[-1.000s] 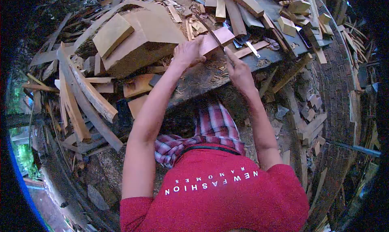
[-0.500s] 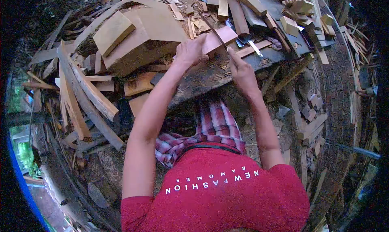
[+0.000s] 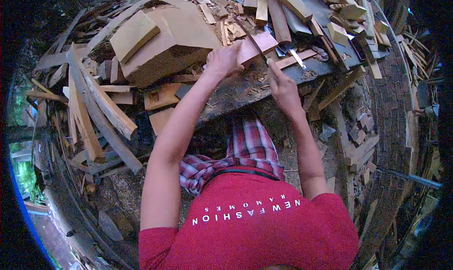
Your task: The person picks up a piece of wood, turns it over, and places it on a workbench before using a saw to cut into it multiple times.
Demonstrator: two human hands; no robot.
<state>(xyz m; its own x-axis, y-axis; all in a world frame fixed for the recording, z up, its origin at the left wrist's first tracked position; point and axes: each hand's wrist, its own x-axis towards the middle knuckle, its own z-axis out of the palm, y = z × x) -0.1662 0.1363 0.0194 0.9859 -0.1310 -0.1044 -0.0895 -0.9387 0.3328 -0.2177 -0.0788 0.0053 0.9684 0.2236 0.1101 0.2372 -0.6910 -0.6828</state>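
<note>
My left hand [image 3: 224,61] is closed on the left end of a pinkish wooden block [image 3: 265,41] lying on the dark workbench. The right hand [image 3: 283,86] grips the near end of a long, narrow, dark saw-like blade [image 3: 251,36]. That blade lies across the block, right of my left hand, and points away from me. Its teeth, if any, are too small to see, and my fingers cover most of the handle. Wood chips [image 3: 234,30] are scattered beyond the block.
A large brown wooden chunk [image 3: 188,27] with a thick offcut [image 3: 134,36] on top stands at the left. Long curved slats [image 3: 106,100] lean there. Several offcuts [image 3: 338,33] are piled at the right, beside a thin strip [image 3: 296,58]. The bench's front edge [image 3: 236,106] faces me.
My hands, the block and the blade keep nearly the same places. The right hand sits slightly lower in the view, and the whole view has shifted a little.
</note>
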